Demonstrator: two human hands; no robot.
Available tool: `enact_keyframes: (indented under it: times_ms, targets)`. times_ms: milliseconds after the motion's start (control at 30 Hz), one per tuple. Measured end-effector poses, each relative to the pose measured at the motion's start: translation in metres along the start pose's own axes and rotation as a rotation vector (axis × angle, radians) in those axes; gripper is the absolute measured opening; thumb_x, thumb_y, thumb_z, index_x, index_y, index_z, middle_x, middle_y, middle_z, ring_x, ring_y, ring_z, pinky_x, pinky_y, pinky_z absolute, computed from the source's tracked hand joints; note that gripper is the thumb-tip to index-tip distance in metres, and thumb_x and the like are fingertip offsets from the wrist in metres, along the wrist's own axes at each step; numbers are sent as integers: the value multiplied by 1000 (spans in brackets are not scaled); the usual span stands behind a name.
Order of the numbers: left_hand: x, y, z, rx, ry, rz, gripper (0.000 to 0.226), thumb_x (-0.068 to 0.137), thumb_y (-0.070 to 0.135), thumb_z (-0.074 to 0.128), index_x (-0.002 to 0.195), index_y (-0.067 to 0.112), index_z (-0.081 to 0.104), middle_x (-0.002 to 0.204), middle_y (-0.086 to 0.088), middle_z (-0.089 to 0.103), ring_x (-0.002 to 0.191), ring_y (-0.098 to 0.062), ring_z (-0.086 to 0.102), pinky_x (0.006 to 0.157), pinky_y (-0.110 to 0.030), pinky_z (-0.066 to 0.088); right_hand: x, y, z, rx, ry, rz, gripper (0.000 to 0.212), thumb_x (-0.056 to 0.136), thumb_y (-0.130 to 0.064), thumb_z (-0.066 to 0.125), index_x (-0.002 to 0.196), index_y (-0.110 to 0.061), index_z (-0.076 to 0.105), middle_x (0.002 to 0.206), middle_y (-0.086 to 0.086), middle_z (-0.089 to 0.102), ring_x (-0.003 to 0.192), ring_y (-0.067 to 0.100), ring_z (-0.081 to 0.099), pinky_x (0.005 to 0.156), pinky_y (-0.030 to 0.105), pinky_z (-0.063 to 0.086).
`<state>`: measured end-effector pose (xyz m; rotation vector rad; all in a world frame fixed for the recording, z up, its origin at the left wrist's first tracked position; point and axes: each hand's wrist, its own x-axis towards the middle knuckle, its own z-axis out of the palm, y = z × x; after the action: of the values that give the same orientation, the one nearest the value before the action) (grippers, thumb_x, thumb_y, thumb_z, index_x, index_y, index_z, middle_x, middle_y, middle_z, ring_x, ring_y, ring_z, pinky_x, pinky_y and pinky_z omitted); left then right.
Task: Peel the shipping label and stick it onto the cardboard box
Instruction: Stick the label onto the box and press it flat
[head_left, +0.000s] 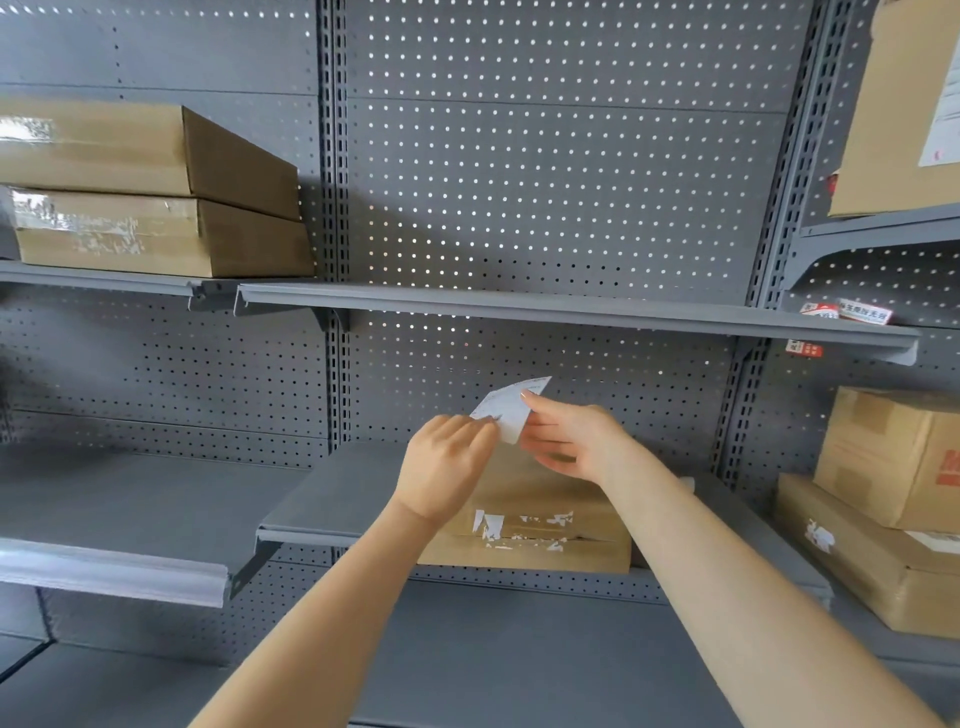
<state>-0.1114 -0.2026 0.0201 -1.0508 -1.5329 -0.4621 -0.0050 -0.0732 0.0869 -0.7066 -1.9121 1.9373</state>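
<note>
A white shipping label (510, 406) is held in the air between both hands, above a flat cardboard box (540, 540) on the middle grey shelf. My left hand (447, 467) pinches the label's lower left corner with closed fingers. My right hand (569, 439) grips its right edge between thumb and fingers. The label is bent, its top corner pointing up and right. The box carries torn white remnants of an old label on its front part. My hands and forearms hide part of the box top.
Grey pegboard shelving fills the view. Two stacked cardboard boxes (150, 192) sit on the upper left shelf. More boxes (883, 499) stand on the right shelves, one with a label at the top right (914, 104). An upper shelf edge (571, 312) runs above my hands.
</note>
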Motion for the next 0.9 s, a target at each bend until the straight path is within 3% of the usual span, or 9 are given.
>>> enact_keyframes:
  times_ms: [100,200,333,467,600,700,767,833,900]
  targets:
    - [-4,1,-1,30,48,117,27,83,-3,55,60,11,57,55,1,57,46,-20,45,47,-27,32,1,2,2,-9,1,17,35,77,-28,77,103,-5,70,94,8,76,83,18,71,83,32,52]
    - [-9,0,3,41,54,176,23,78,-4,62,61,11,60,55,1,57,50,-19,51,49,-27,35,5,6,3,-1,39,17,29,79,-15,75,105,-5,69,91,7,76,76,16,70,74,29,52]
    - [-14,0,9,9,40,210,20,74,-7,57,71,11,66,78,0,73,63,-21,64,54,-28,46,12,9,1,9,79,9,28,79,-9,74,105,-3,67,89,8,75,74,16,71,68,27,54]
    - [-13,3,13,-6,52,216,17,76,-3,60,81,13,63,91,1,75,71,-20,66,58,-30,47,16,8,-3,35,103,-17,24,80,-7,72,103,-2,67,82,8,75,71,16,71,69,28,55]
    - [-10,5,15,-13,42,164,18,76,14,75,89,15,62,102,3,75,82,-18,69,63,-31,48,20,11,-10,41,118,-30,23,80,-7,71,102,-3,66,81,8,75,70,16,70,70,28,55]
    - [-11,5,14,-4,-32,124,27,77,37,74,92,15,67,105,4,74,88,-19,68,70,-31,47,23,11,-20,99,168,-59,19,80,-8,72,98,-5,68,81,6,73,71,15,69,68,28,54]
    - [-10,10,5,-73,-191,-58,47,76,53,67,103,14,68,109,4,72,93,-21,67,80,-29,43,25,8,-32,114,148,-97,21,79,-9,74,99,-6,69,88,7,74,76,16,69,72,29,53]
    - [-3,12,-2,-245,-388,-417,65,73,58,67,121,16,57,118,4,65,107,-22,61,90,-31,42,24,6,-44,80,80,-144,21,79,-10,74,99,-6,71,94,9,74,81,18,70,78,30,51]
    - [7,11,-4,-507,-489,-775,76,71,56,73,131,18,44,129,5,59,114,-18,57,94,-34,45,23,7,-53,22,24,-187,19,80,-12,74,98,-8,71,95,7,75,84,17,70,83,31,50]
